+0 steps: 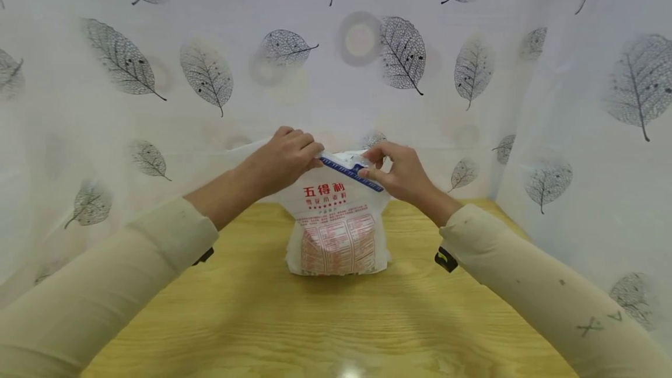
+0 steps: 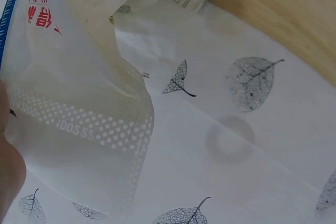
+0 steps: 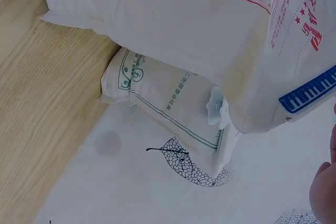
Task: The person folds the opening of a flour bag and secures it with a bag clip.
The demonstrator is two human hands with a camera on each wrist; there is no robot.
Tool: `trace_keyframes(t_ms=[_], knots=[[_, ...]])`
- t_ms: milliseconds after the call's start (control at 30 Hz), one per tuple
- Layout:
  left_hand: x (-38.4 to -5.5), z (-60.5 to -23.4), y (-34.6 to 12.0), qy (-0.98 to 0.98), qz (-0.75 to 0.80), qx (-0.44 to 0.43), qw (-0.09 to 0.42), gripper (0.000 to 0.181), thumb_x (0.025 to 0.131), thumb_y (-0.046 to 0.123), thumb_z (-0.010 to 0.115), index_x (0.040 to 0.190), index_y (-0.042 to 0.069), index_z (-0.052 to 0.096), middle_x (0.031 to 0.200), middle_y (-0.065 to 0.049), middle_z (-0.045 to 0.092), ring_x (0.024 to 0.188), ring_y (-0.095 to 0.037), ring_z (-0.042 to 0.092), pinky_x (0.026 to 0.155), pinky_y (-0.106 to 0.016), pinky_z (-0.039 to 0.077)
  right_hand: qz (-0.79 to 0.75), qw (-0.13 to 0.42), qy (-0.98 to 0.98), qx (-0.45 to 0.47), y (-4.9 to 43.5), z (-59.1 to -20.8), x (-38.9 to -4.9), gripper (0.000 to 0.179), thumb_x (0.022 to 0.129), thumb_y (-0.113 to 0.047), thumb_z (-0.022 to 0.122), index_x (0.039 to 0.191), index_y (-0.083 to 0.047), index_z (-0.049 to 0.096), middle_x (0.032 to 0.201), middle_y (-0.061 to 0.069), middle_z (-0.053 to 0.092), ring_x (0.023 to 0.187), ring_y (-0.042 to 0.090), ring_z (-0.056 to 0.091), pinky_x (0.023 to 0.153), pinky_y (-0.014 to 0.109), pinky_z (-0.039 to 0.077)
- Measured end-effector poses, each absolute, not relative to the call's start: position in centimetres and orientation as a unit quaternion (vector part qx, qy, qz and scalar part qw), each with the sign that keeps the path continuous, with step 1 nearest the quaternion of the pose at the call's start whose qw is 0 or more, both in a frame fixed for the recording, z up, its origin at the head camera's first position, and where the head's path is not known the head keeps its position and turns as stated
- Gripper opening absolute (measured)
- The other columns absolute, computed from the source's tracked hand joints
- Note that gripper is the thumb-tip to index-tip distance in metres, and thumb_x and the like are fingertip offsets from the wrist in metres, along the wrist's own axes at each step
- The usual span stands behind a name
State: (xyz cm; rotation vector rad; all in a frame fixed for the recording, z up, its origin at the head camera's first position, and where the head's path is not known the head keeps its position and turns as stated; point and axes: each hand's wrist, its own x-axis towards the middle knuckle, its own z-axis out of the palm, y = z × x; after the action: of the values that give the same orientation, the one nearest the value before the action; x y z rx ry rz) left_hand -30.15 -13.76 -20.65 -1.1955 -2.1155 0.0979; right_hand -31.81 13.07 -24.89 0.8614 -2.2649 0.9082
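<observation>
A white plastic flour bag point(image 1: 338, 232) with red print stands upright on the table, its top pulled up. Across the top slants a blue bag sealing clip point(image 1: 346, 172), lower at its right end, with a darker blue piece partway along it. My left hand point(image 1: 286, 159) grips the clip's upper left end together with the bag's top. Bent thumb and index finger of my right hand point(image 1: 401, 171) pinch the clip near the darker piece. In the left wrist view, the bag's loose upper film point(image 2: 89, 114) spreads out beside the left hand.
Behind the flour bag, a second white bag point(image 3: 163, 98) with green print lies close to the curtain, a pale blue flower-shaped piece point(image 3: 214, 106) at its end. The wooden table point(image 1: 336, 325) meets a leaf-patterned curtain point(image 1: 325, 92) at the back and sides.
</observation>
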Motion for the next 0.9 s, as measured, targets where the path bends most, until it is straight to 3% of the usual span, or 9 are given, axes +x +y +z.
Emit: trace_keyframes(t_ms=[200, 333, 433, 633, 900], knots=[[-30.0, -20.2, -14.0, -0.827, 0.053, -0.438, 0.347, 0.034, 0.097, 0.03, 0.065, 0.116, 0.002, 0.068, 0.105, -0.012, 0.071, 0.097, -0.029, 0.068, 0.09, -0.047, 0.051, 0.352, 0.267, -0.839, 0.318, 13.7, -25.6, -31.8, 0.03, 0.085, -0.02, 0.081, 0.109, -0.005, 0.071, 0.097, 0.009, 0.071, 0.087, 0.022, 0.062, 0.078, 0.037, 0.044], [-29.8, -19.4, -15.3, -0.864, 0.038, -0.389, 0.317, 0.041, 0.102, 0.037, 0.057, 0.121, 0.002, 0.066, 0.113, -0.014, 0.071, 0.107, -0.032, 0.066, 0.094, -0.049, 0.051, 0.377, 0.275, -0.821, 0.328, 14.3, -26.0, -31.9, 0.021, 0.094, -0.018, 0.07, 0.111, -0.006, 0.071, 0.095, 0.007, 0.072, 0.089, 0.019, 0.061, 0.08, 0.038, 0.04], [-29.7, -18.7, -16.8, -0.878, 0.025, -0.363, 0.311, 0.037, 0.105, 0.033, 0.05, 0.116, 0.002, 0.067, 0.109, -0.014, 0.071, 0.102, -0.033, 0.066, 0.09, -0.05, 0.051, 0.388, 0.278, -0.817, 0.323, 14.7, -26.1, -32.0, 0.018, 0.1, -0.017, 0.059, 0.106, -0.006, 0.072, 0.094, 0.008, 0.073, 0.092, 0.02, 0.062, 0.084, 0.041, 0.04], [-30.0, -18.6, -20.0, -0.894, 0.014, -0.324, 0.308, 0.032, 0.106, 0.026, 0.046, 0.103, 0.003, 0.068, 0.094, -0.013, 0.071, 0.086, -0.034, 0.067, 0.078, -0.05, 0.052, 0.367, 0.283, -0.834, 0.298, 15.6, -26.6, -32.3, 0.024, 0.102, -0.019, 0.056, 0.094, -0.005, 0.074, 0.094, 0.01, 0.074, 0.095, 0.026, 0.065, 0.09, 0.049, 0.045], [-29.8, -20.6, -24.1, -0.929, -0.002, -0.255, 0.267, 0.04, 0.108, 0.029, 0.04, 0.107, 0.001, 0.068, 0.101, -0.019, 0.072, 0.094, -0.04, 0.067, 0.086, -0.055, 0.051, 0.323, 0.272, -0.865, 0.27, 17.8, -28.1, -32.6, 0.027, 0.104, -0.022, 0.053, 0.096, -0.009, 0.075, 0.092, 0.009, 0.075, 0.094, 0.027, 0.067, 0.088, 0.049, 0.048]])
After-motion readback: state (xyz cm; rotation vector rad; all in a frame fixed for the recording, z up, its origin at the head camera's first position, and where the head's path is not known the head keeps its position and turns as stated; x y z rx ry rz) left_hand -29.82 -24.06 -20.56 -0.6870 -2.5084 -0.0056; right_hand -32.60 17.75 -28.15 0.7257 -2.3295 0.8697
